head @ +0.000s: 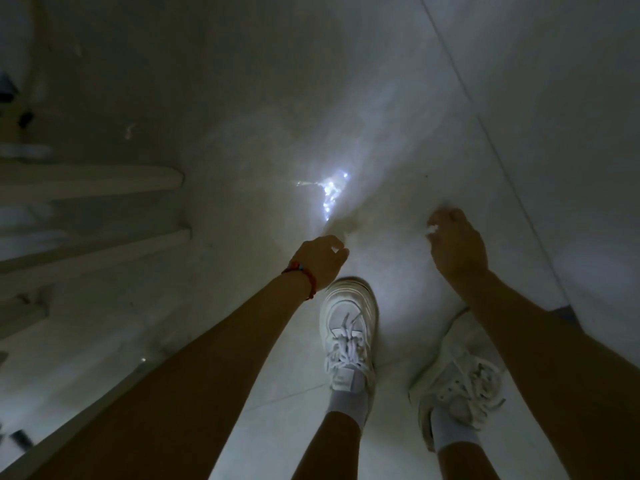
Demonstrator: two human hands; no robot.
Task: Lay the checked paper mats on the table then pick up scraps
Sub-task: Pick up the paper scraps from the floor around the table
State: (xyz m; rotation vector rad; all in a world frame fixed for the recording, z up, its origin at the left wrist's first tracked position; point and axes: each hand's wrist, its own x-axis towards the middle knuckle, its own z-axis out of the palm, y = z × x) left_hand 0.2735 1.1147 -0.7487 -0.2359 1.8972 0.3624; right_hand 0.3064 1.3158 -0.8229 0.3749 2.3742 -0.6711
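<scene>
Both my arms reach down toward a pale tiled floor [398, 116] in dim light. My left hand [322, 261], with a red bracelet on the wrist, is curled shut, and a small white scrap [335, 250] shows between thumb and fingers. My right hand [457, 247] hangs lower right with its fingertips pinched on another white scrap [431, 231]. Ahead of the left hand a bright glinting patch [331, 192] lies on the floor; I cannot tell if it is clear film or a reflection. No checked mats are in view.
White furniture legs [104, 181] run along the left side. My two white sneakers, left [349, 334] and right [460, 379], stand just below the hands. A tile seam [512, 174] crosses the floor at the right.
</scene>
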